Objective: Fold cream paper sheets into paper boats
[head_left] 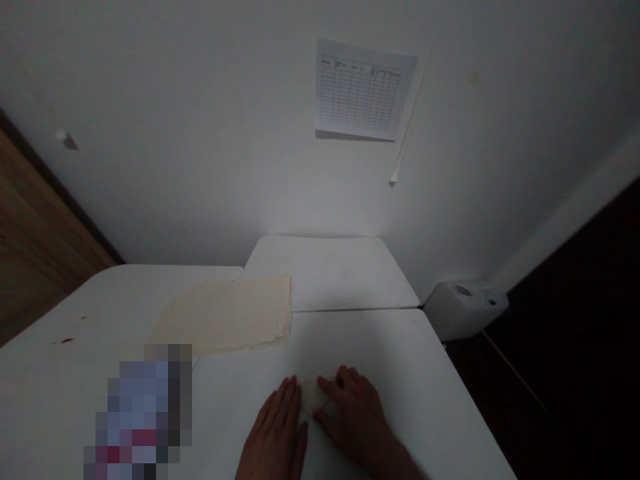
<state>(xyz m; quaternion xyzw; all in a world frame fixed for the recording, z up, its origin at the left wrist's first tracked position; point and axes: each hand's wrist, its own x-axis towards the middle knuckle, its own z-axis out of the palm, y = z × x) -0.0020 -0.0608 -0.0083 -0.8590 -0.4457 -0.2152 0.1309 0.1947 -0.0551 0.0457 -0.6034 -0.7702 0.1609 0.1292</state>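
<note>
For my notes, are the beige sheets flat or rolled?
Flat: the beige sheets lie stacked across the tables, with no roll visible.

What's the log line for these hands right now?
left hand: flat beside small pale piece | right hand: touching small pale piece | nearby: cream sheets | surface: white tabletop

Small, thin, pale off-white, sheet-like piece [313,396], lying low on the smooth white tabletop [415,373]. Set between the bare left hand [275,427], flat along the left edge, and the bare right hand [357,410], with digits over the right side. Narrowing toward the near end. Full outline partly covered; material too dim to tell.
</note>
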